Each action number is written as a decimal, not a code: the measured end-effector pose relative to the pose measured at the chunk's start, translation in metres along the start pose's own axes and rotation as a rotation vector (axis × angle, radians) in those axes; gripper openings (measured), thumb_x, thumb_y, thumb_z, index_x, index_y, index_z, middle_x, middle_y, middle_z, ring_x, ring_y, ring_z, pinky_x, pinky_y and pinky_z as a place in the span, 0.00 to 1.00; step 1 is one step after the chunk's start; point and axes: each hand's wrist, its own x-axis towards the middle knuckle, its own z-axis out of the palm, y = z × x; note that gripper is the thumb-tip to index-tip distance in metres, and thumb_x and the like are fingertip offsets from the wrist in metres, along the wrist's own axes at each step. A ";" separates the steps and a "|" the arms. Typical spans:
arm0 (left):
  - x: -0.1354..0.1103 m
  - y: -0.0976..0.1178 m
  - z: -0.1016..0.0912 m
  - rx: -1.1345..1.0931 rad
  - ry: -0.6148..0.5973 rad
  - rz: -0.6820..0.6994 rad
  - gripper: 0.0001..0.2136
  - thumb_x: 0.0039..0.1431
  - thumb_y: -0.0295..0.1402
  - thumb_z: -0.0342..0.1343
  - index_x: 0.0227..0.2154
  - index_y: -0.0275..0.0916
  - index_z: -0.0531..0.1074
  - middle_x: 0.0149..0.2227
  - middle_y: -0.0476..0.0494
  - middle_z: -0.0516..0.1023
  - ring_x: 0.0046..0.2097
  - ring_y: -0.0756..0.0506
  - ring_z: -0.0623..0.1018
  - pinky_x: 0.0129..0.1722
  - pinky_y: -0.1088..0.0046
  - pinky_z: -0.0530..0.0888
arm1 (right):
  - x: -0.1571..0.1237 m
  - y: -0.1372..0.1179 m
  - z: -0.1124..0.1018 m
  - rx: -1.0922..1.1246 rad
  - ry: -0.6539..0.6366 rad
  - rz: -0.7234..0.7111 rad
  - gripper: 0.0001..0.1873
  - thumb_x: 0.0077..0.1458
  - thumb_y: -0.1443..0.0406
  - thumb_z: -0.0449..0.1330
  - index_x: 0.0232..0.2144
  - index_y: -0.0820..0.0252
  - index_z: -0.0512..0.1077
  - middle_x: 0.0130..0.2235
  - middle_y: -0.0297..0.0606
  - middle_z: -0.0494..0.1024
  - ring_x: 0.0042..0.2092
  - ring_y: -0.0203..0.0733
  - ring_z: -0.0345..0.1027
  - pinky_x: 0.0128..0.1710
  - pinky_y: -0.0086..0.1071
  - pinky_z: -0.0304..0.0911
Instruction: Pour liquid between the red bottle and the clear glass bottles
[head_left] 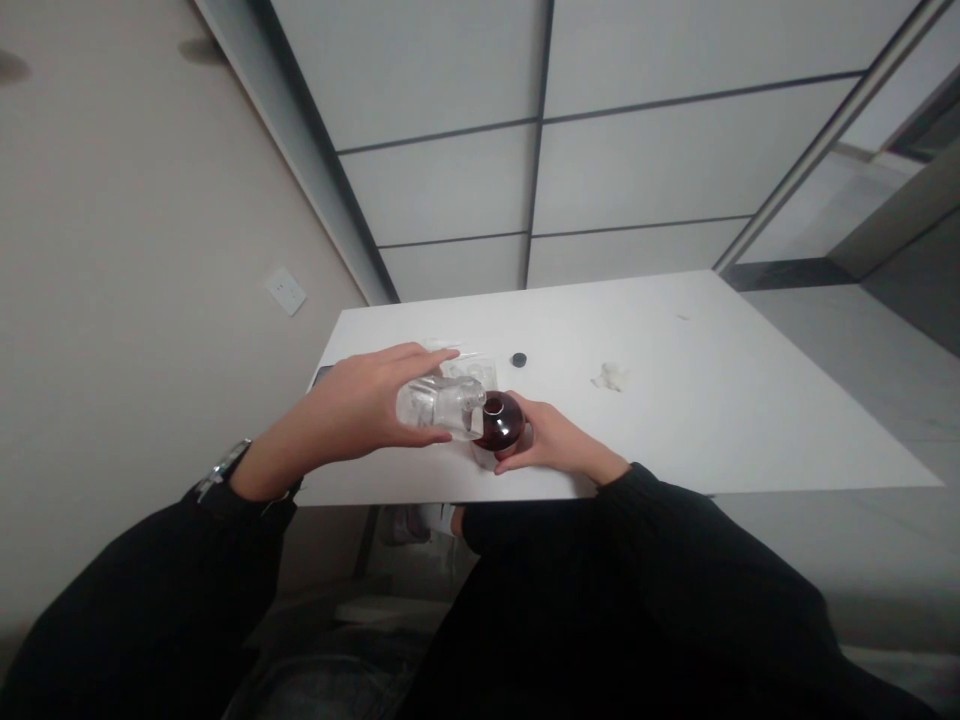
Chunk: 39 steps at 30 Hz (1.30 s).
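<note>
My left hand (375,400) is closed around a clear bottle (439,403), which lies tilted almost level with its narrow end toward the right. That end is right beside the open mouth of a dark brown bottle (501,428); whether the two touch I cannot tell. With my right hand (546,437) I grip the brown bottle from its right side, and it is upright at the table's near part. Any liquid passing between them is too small to make out. A small dark cap (519,360) lies on the table behind the brown bottle.
Both bottles are over a white table (750,400). Clear plastic packaging (474,370) lies behind the left hand, partly hidden. A crumpled whitish scrap (610,377) is to the right. A wall with a socket (286,291) stands at the left, and panelled doors (450,190) rise behind the table.
</note>
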 end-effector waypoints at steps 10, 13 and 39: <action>0.005 0.026 -0.024 0.216 -0.180 -0.027 0.37 0.62 0.52 0.61 0.72 0.45 0.64 0.66 0.41 0.76 0.63 0.36 0.78 0.55 0.67 0.73 | 0.000 0.003 -0.001 -0.051 -0.005 -0.021 0.55 0.42 0.49 0.81 0.68 0.54 0.66 0.60 0.47 0.81 0.60 0.62 0.77 0.60 0.50 0.70; 0.008 0.029 -0.027 0.248 -0.203 -0.023 0.38 0.63 0.54 0.59 0.72 0.45 0.63 0.65 0.42 0.77 0.62 0.35 0.79 0.53 0.66 0.74 | 0.000 0.002 -0.001 -0.051 -0.009 -0.015 0.55 0.42 0.49 0.81 0.68 0.54 0.66 0.59 0.47 0.82 0.60 0.62 0.77 0.59 0.50 0.70; 0.019 0.033 -0.041 0.396 -0.308 0.024 0.39 0.63 0.61 0.55 0.73 0.51 0.61 0.69 0.40 0.74 0.63 0.32 0.78 0.53 0.63 0.74 | -0.001 -0.002 -0.003 -0.051 -0.020 -0.004 0.56 0.43 0.49 0.81 0.70 0.51 0.64 0.59 0.46 0.82 0.59 0.62 0.77 0.60 0.52 0.69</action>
